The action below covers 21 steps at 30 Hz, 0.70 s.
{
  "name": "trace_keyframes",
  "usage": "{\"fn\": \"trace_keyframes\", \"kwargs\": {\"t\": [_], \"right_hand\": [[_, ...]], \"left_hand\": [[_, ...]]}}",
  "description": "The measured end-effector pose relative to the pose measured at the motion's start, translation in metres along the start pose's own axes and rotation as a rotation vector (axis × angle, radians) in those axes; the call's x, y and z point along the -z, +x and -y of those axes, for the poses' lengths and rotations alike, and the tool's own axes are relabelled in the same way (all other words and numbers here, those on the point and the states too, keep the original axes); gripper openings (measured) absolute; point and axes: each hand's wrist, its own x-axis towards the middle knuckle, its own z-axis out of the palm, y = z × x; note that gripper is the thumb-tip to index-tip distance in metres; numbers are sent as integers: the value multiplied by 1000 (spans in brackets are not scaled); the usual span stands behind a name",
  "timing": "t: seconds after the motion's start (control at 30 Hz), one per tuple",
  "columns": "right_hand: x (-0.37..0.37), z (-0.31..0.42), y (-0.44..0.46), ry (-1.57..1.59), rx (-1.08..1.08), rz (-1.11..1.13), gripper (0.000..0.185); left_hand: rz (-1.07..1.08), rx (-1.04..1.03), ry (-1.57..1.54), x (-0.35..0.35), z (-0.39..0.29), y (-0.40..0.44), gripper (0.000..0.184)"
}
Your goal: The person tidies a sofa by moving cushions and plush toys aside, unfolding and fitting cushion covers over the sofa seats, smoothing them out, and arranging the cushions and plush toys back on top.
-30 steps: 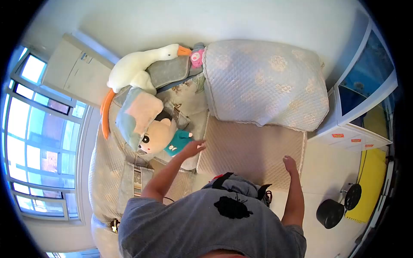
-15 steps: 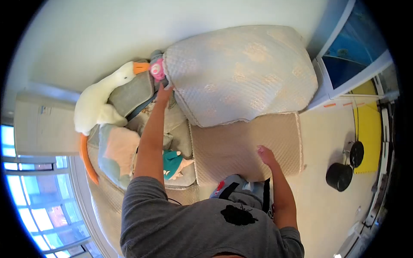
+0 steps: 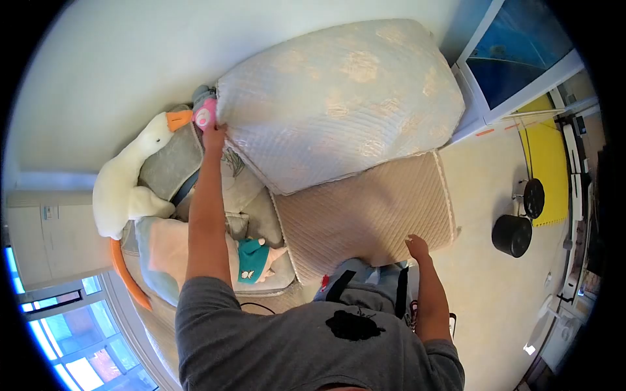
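My left hand (image 3: 214,135) reaches far forward to a small pink and grey plush toy (image 3: 205,115) against the wall. Its fingers close around the toy's lower end, partly hidden by the hand itself. Just right of that hand is the edge of a pale quilted cover (image 3: 345,98) with a flower pattern. A white goose plush (image 3: 127,166) lies to the left, its orange beak touching or nearly touching the toy. My right hand (image 3: 417,247), loosely curled with nothing visible in it, hovers above the edge of a brown quilted sofa pad (image 3: 365,215).
A doll in a green top (image 3: 253,260) and a pale peach cushion (image 3: 169,244) lie on the sofa near my left arm. Right of the sofa, a black round stool (image 3: 512,236) stands on the floor by a yellow mat (image 3: 548,169). A white-framed cabinet (image 3: 495,98) stands at the back right.
My view has turned and shifted. My left hand has come closer to the pink and grey plush toy and closed on its lower end. My right hand has moved slightly right and down.
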Motion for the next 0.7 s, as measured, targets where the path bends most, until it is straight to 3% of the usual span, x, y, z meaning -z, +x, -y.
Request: {"fn": "trace_keyframes", "kwargs": {"t": [0.1, 0.13, 0.2, 0.27, 0.33, 0.37, 0.43, 0.5, 0.57, 0.63, 0.7], "right_hand": [[-9, 16, 2, -45, 112, -25, 34], [-9, 29, 3, -49, 151, -29, 34], [-30, 36, 15, -48, 275, -52, 35], [-23, 67, 11, -24, 239, 40, 36], [-20, 79, 15, 1, 213, 130, 38], [-31, 76, 21, 34, 283, 121, 39], [-30, 79, 28, 69, 347, 107, 40], [6, 110, 32, -78, 233, 212, 44], [17, 121, 65, -225, 270, -13, 49], [73, 184, 73, -300, 207, -182, 53], [107, 232, 98, -286, 323, -443, 58]], "left_hand": [[-117, -64, 197, 1, 16, 31, 29], [-46, 109, 103, 4, -6, 23, 28], [-45, 104, 205, -4, -15, 18, 28], [-40, 94, 304, -15, -17, 17, 27], [-146, 318, 315, -21, -15, 19, 40], [-145, 320, 313, -22, -17, 15, 40], [-486, -250, 520, -31, -28, 6, 62], [-434, -498, 488, -41, -71, -17, 62], [-214, -609, 517, -63, -98, -36, 64], [-47, -751, 577, -77, -122, -60, 68], [50, -734, 605, -83, -142, -77, 75]]}}
